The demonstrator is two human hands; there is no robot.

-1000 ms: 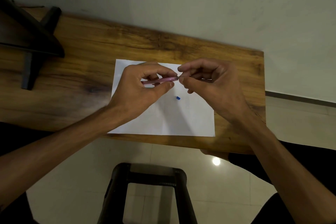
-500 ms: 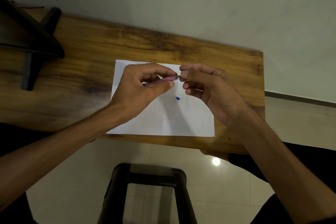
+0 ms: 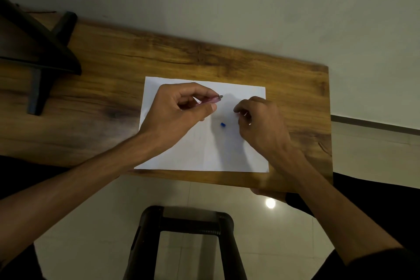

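Observation:
My left hand (image 3: 181, 111) grips a slim pink pen (image 3: 210, 99) above a white sheet of paper (image 3: 204, 152). The pen's grey tip (image 3: 220, 97) points right and sticks out past my fingers. My right hand (image 3: 261, 125) hovers over the sheet's right part, a short gap from the pen tip. Its fingers curl in toward the thumb, and nothing shows between them. A tiny blue piece (image 3: 222, 124) lies on the paper between my two hands.
The paper lies on a wooden table (image 3: 102, 98) against a pale wall. A dark stand (image 3: 38, 57) occupies the table's left end. A black stool (image 3: 186, 241) stands on the tiled floor below the table's front edge.
My right hand has let go of the pen tip and drawn away to the right and down. My left hand still holds the pen in the same spot.

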